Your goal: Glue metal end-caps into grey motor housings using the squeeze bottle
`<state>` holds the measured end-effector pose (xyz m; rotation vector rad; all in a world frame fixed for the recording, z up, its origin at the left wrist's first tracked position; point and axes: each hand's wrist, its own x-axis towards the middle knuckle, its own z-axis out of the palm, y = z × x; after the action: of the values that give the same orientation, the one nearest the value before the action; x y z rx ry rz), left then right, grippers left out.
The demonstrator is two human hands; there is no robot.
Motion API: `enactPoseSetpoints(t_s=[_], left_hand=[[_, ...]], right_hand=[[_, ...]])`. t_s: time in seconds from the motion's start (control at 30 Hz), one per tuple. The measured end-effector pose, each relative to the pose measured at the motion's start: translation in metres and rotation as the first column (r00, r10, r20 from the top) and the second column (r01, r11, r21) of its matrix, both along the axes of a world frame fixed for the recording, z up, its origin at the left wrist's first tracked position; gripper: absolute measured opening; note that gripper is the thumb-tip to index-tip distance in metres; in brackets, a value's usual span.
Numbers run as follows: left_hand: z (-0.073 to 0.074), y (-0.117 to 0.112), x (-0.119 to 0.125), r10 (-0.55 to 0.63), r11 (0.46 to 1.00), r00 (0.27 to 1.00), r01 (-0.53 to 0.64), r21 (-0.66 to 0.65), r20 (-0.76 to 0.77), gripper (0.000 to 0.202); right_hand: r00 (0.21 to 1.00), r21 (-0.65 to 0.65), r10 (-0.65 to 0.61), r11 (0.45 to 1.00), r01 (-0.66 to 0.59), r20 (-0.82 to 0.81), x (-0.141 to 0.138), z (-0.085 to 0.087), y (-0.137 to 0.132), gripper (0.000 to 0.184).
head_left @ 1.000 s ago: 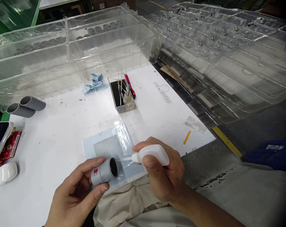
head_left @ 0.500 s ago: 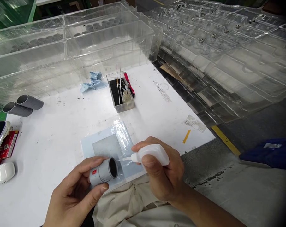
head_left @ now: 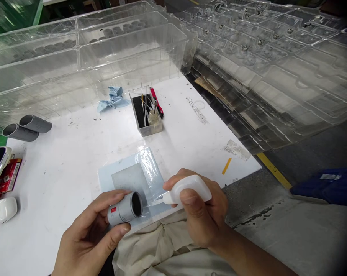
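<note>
Left hand (head_left: 89,232) grips a gray tube (head_left: 121,211) over the blue mat (head_left: 107,177) on the white table (head_left: 76,161); right hand (head_left: 205,218) clasps a white bottle (head_left: 195,187) near the tube. Clear trays (head_left: 44,86) stand beyond, gray floor (head_left: 300,237) at right.

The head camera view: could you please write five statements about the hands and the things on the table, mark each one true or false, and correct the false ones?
1. The left hand holds a grey tube with a red mark. True.
2. The right hand holds another grey tube. False: it holds a white bottle.
3. The crumpled blue cloth lies inside the small clear box. False: it lies on the white table, in the picture left of the box.
4. Two other grey tubes lie at the picture's left. True.
5. The yellow strip lies beside the white mouse. False: it lies near the table's right edge.
</note>
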<state>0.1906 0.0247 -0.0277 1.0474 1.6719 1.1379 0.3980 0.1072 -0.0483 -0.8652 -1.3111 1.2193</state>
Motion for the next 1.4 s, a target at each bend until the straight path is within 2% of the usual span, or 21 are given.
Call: enactPoseSetpoints(t_s=[0.07,0.13,0.33,0.47,0.63,0.97,1.2,1.4], left_hand=[[-0.001,0.000,-0.001,-0.026,0.999,1.000,0.026,0.040,0.001,0.029],[-0.002,0.000,-0.002,-0.036,0.997,0.999,0.035,0.065,0.021,0.026],[-0.002,-0.002,-0.002,-0.040,0.999,0.998,0.039,0.036,0.043,0.013],[-0.002,-0.003,-0.004,-0.070,0.997,0.997,0.069,0.044,0.014,0.012],[-0.003,-0.004,-0.006,-0.114,0.991,0.993,0.114,0.064,-0.005,0.015],[-0.004,-0.004,-0.007,-0.114,0.991,0.993,0.116,0.072,-0.037,0.014],[-0.003,-0.004,-0.007,-0.138,0.986,0.989,0.142,0.089,-0.053,0.018],[-0.003,-0.003,-0.008,-0.148,0.984,0.987,0.153,0.092,-0.065,0.020]], right_hand=[[0.998,-0.069,-0.025,0.997,0.021,-0.052,0.001,-0.004,-0.003,0.029],[0.997,-0.075,-0.045,0.996,0.040,-0.060,0.002,-0.005,-0.004,0.029],[0.997,0.103,-0.044,0.994,0.037,0.067,-0.003,0.002,0.002,0.025],[0.993,0.155,-0.073,0.986,0.058,0.091,-0.006,0.005,0.004,0.024],[0.992,0.132,-0.068,0.990,0.054,0.102,-0.007,0.005,0.004,0.027],[0.990,0.089,-0.055,0.995,0.044,0.129,-0.007,0.008,0.006,0.034],[0.996,0.199,-0.071,0.978,0.058,0.058,-0.008,0.003,0.005,0.025],[0.990,0.108,-0.070,0.993,0.056,0.126,-0.007,0.008,0.005,0.027]])
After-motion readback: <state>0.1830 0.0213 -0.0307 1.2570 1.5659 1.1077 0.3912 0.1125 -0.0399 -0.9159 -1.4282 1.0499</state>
